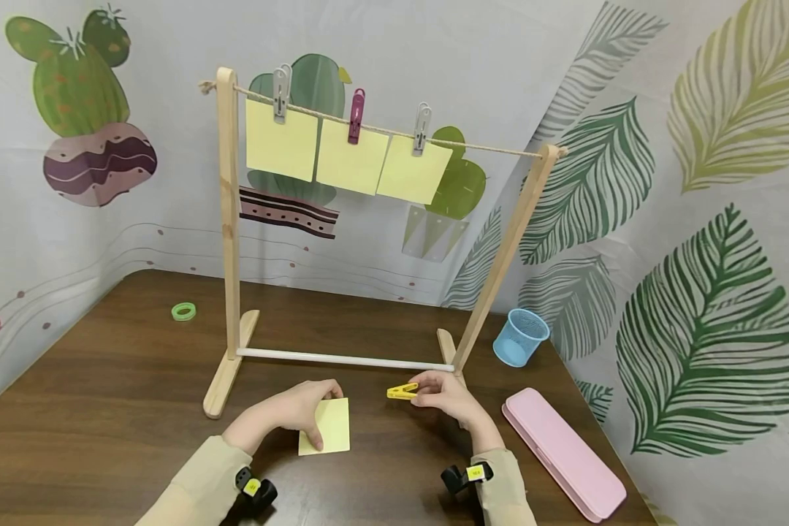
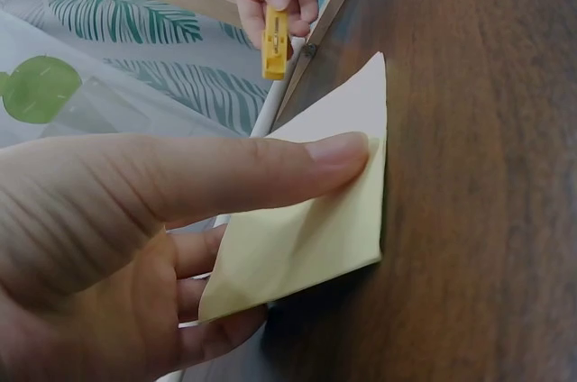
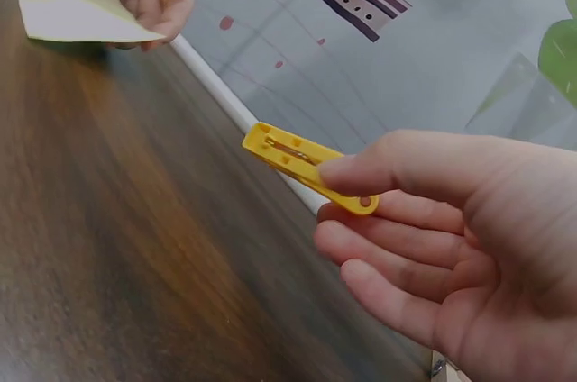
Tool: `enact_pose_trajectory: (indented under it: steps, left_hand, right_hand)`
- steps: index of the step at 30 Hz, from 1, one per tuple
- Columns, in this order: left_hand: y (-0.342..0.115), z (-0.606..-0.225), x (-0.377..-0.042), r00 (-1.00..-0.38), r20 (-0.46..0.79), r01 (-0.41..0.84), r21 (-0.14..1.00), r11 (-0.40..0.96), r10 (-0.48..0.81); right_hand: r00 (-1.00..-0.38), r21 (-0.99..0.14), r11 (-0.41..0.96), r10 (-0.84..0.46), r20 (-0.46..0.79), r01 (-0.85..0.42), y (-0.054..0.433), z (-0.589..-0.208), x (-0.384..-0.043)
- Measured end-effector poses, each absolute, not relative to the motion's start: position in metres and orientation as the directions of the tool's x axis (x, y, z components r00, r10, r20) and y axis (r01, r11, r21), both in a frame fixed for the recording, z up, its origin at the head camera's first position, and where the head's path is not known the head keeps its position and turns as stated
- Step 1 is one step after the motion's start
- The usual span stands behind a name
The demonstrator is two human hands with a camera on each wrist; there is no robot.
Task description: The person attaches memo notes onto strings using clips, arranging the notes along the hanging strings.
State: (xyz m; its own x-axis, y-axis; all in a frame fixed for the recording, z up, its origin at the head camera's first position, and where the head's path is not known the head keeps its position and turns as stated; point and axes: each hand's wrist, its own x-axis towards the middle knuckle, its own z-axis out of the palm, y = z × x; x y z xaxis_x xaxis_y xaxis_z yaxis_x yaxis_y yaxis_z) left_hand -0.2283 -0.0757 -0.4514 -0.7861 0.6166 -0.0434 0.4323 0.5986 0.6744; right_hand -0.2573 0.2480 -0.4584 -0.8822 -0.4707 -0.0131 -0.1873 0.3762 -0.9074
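Observation:
My left hand (image 1: 297, 409) pinches a pale yellow square paper note (image 1: 334, 426) between thumb and fingers, just above the tabletop. In the left wrist view the thumb lies across the face of the note (image 2: 297, 238) and the fingers are behind it. To its right, my right hand (image 1: 452, 400) holds a yellow clothespin (image 1: 399, 391) by its handle end between thumb and fingers. The right wrist view shows the clothespin (image 3: 288, 152) with its clipping end pointing away and nothing in it. Both hands are in front of the wooden stand's white lower bar (image 1: 342, 359).
Three yellow notes (image 1: 351, 157) hang from a rope (image 1: 486, 148) on the wooden stand (image 1: 229, 219), held by two grey clothespins (image 1: 421, 130) and one purple clothespin (image 1: 356, 117). Around it are a green ring (image 1: 184, 307), a blue mesh cup (image 1: 521, 337) and a pink case (image 1: 562, 453).

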Motion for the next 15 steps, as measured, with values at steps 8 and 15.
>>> enact_pose_trajectory:
  steps: [8, 15]
  left_hand:
    - [-0.0768, -0.4533, -0.2291, -0.778, -0.067, 0.417, 0.689, 0.593, 0.625]
    - [-0.0769, -0.4526, -0.2305, -0.806, -0.07, 0.353, 0.74, 0.573, 0.588]
  right_hand:
    - [-0.909, -0.933, 0.337, -0.416, -0.024, -0.129, 0.2473, -0.4579, -0.2565]
    - [-0.909, -0.945, 0.286, -0.417, 0.025, -0.157, 0.2479, -0.4595, -0.2582]
